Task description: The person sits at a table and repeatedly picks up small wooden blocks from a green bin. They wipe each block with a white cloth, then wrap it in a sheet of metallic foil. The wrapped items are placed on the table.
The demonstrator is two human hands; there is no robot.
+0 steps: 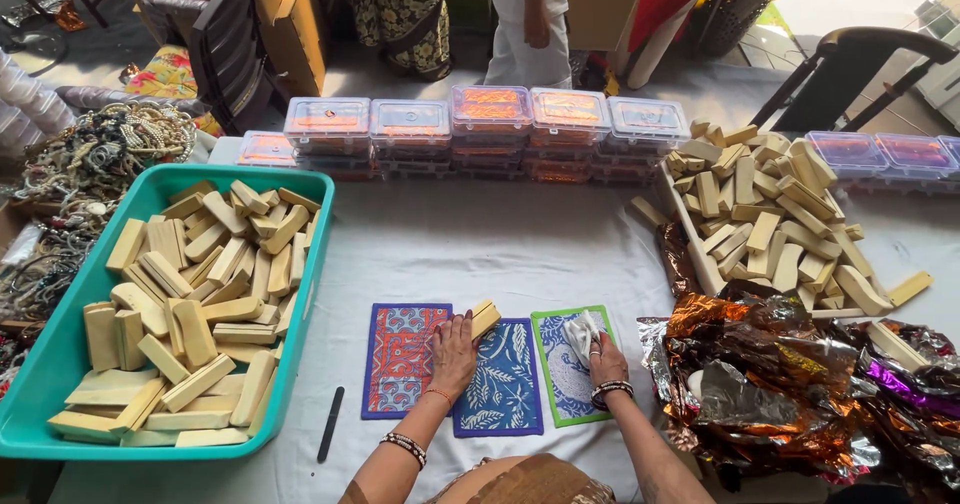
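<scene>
The person sits at a table covered with a white cloth (500, 244). Three small printed fabric mats lie side by side near the body: a red-and-blue patterned mat (398, 359) on the left, a dark blue leaf-print mat (505, 389) in the middle and a green-edged blue-print mat (560, 384) on the right.

The left hand (453, 354) lies flat, fingers together, across the seam between the red mat and the blue one, its fingertips touching a pale rectangular wooden block (484, 317) that rests at the far edge of the blue mat. The right hand (603, 359) is closed around a crumpled white cloth (580, 334), pressing it onto the green-edged mat.

As a judgement, the work looks well under way but far from finished. A teal plastic tub (60, 364) on the left is heaped with similar blocks, another heap of blocks (770, 214) sits far right, crumpled foil wrapping (780, 364) lies near right, and filled clear lidded boxes (490, 114) are stacked along the far edge. A black pen-like stick (331, 424) lies by the tub.
</scene>
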